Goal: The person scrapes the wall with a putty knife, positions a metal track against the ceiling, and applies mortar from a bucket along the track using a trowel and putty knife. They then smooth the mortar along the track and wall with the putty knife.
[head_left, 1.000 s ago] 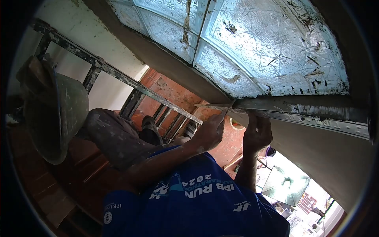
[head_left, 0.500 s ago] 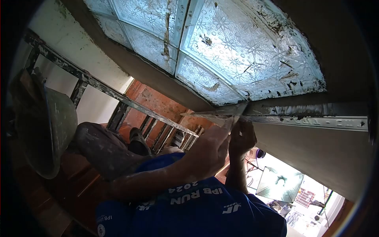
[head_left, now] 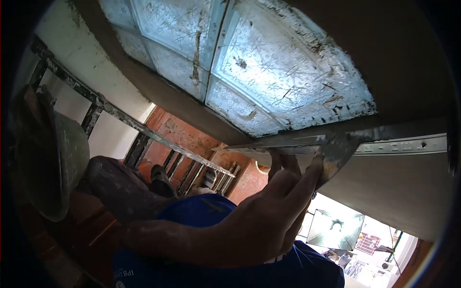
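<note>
My left hand point(head_left: 264, 211) reaches across from the left, its fingers closed on a putty knife point(head_left: 340, 151). The knife's grey, smeared blade lies over a long metal straightedge point(head_left: 403, 146) along the wall edge below the glass blocks point(head_left: 288, 72). Behind my left hand, my right hand point(head_left: 284, 164) is partly hidden, its visible fingers bent against the underside of the straightedge. Grey plaster point(head_left: 168, 81) surrounds the glass blocks.
A paint-spattered metal frame point(head_left: 120, 115) runs diagonally at the left. Beside it is a dusty bucket-like container point(head_left: 72, 153). Below are my bent leg point(head_left: 120, 187) and a reddish floor point(head_left: 177, 127). A bright softbox-like panel point(head_left: 336, 228) stands at the lower right.
My left hand has moved right along the straightedge with the putty knife, whose blade now shows broadside. My right hand has shifted slightly left. The view has shifted a little.
</note>
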The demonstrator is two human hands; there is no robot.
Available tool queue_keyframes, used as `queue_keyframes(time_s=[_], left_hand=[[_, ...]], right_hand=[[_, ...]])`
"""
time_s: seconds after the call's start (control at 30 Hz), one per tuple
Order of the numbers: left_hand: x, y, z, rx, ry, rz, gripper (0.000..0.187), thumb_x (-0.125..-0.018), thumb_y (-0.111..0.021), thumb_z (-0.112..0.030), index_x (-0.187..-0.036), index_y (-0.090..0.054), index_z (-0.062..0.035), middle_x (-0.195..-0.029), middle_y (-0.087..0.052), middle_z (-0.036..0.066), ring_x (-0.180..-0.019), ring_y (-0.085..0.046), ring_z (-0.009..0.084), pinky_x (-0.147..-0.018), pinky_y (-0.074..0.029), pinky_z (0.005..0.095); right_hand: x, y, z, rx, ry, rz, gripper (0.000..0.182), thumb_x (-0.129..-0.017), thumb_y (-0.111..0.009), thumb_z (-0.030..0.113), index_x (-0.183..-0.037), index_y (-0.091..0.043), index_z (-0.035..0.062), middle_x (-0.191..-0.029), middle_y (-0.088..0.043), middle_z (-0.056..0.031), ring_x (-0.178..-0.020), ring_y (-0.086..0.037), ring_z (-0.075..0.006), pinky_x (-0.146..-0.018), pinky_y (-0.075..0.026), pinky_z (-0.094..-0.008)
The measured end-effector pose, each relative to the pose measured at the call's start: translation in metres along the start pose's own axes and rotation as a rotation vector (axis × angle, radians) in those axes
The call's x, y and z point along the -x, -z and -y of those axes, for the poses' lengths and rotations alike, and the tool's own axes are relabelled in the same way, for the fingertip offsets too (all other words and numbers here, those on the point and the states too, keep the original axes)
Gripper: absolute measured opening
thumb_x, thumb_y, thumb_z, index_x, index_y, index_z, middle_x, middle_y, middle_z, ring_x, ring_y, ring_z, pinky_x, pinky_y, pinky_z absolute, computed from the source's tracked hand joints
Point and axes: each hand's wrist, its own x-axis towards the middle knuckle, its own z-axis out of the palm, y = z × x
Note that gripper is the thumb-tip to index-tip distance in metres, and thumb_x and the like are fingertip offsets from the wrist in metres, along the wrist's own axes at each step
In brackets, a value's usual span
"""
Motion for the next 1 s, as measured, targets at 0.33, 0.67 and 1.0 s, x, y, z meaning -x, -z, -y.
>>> queue_keyframes(time_s=[0.33, 0.67, 1.0], left_hand=[[0.002, 0.002, 0.030, -0.049, -0.006, -0.049, 0.056, -0.100, -0.053, -0.004, -0.150, -0.032, 0.0088, -0.097, -0.055, 0.025, -0.076, -0.060, 0.0296, -0.066, -0.051, 0.0382], [-0.005, 0.017, -0.023, 0.137, 0.117, 0.038, 0.053, -0.102, -0.047, -0.006, -0.148, -0.030, 0.0125, -0.096, -0.054, 0.025, -0.081, -0.056, 0.0274, -0.069, -0.048, 0.0402], [-0.037, 0.020, -0.045, 0.238, 0.297, 0.186, 0.051, -0.107, -0.040, -0.014, -0.152, -0.029, 0.0083, -0.082, -0.065, 0.012, -0.066, -0.058, 0.0113, -0.060, -0.049, 0.0283]], right_hand=[[0.009, 0.005, -0.011, -0.056, -0.055, 0.174, 0.015, -0.085, -0.072, 0.007, -0.096, -0.064, 0.0017, -0.085, -0.069, -0.0085, -0.079, -0.068, -0.0243, -0.070, -0.054, -0.0352], [0.042, 0.020, -0.082, -0.415, -0.087, 0.515, 0.038, -0.089, -0.067, 0.011, -0.122, -0.055, -0.0022, -0.116, -0.062, -0.0150, -0.107, -0.059, -0.0263, -0.092, -0.048, -0.0377], [0.006, 0.025, -0.047, -0.518, -0.041, 0.544, 0.033, -0.090, -0.066, 0.012, -0.119, -0.058, -0.0013, -0.112, -0.065, -0.0132, -0.101, -0.062, -0.0244, -0.089, -0.050, -0.0356]])
